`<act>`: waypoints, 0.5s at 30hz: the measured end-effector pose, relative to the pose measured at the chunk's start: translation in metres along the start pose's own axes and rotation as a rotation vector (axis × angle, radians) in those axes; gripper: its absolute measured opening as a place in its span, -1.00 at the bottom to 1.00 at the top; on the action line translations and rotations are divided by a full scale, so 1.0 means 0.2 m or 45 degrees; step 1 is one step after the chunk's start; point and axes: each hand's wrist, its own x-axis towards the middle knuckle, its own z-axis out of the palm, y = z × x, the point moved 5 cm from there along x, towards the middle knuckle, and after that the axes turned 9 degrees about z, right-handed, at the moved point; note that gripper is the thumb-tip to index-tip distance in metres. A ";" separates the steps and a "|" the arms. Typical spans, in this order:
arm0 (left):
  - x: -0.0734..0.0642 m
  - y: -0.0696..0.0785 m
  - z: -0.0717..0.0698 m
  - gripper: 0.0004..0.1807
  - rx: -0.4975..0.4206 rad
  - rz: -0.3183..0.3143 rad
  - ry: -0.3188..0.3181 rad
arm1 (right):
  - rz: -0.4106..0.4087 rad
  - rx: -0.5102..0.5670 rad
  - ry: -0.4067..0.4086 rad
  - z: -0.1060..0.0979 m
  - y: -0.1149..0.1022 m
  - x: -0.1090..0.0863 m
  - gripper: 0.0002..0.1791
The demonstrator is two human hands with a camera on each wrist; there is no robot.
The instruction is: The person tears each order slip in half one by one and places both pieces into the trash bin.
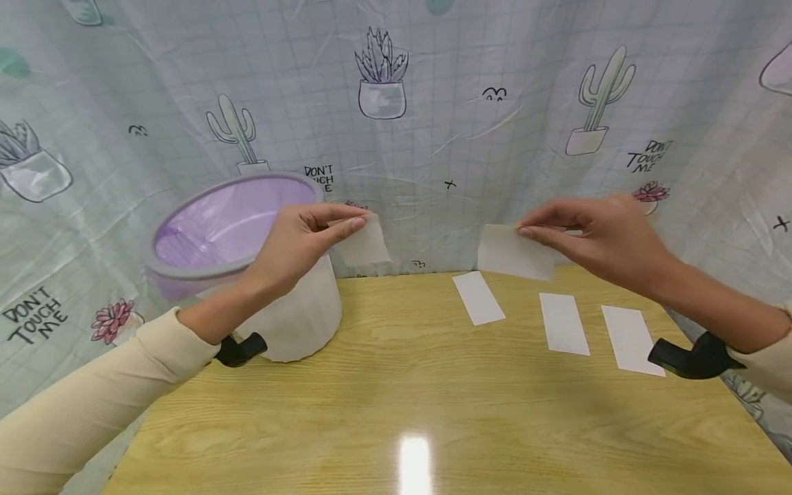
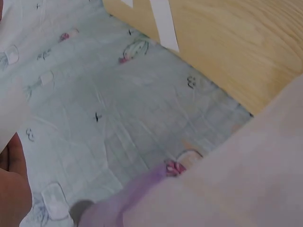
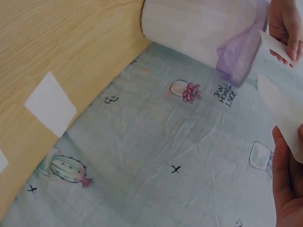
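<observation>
My left hand (image 1: 297, 240) pinches a piece of white paper (image 1: 365, 244) between thumb and fingers, held in the air just right of the bin's rim. Farther right, my right hand (image 1: 600, 230) pinches a second white paper piece (image 1: 513, 256) by its upper edge, above the back of the table. In the right wrist view both papers appear, the nearer piece (image 3: 286, 118) in my right fingers. Three white paper rectangles lie apart on the table: a left one (image 1: 479, 298), a middle one (image 1: 564, 323) and a right one (image 1: 632, 338).
A white bin (image 1: 309, 313) lined with a purple bag (image 1: 216, 213) stands at the table's back left. The wooden table (image 1: 371, 399) meets a hanging curtain (image 1: 445, 137) printed with potted cacti. Each wrist carries a black camera mount (image 1: 693, 357).
</observation>
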 end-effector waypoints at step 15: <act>0.04 0.09 -0.33 -0.74 0.377 0.017 0.037 | -0.276 -0.005 -0.118 0.02 -0.23 0.28 -0.81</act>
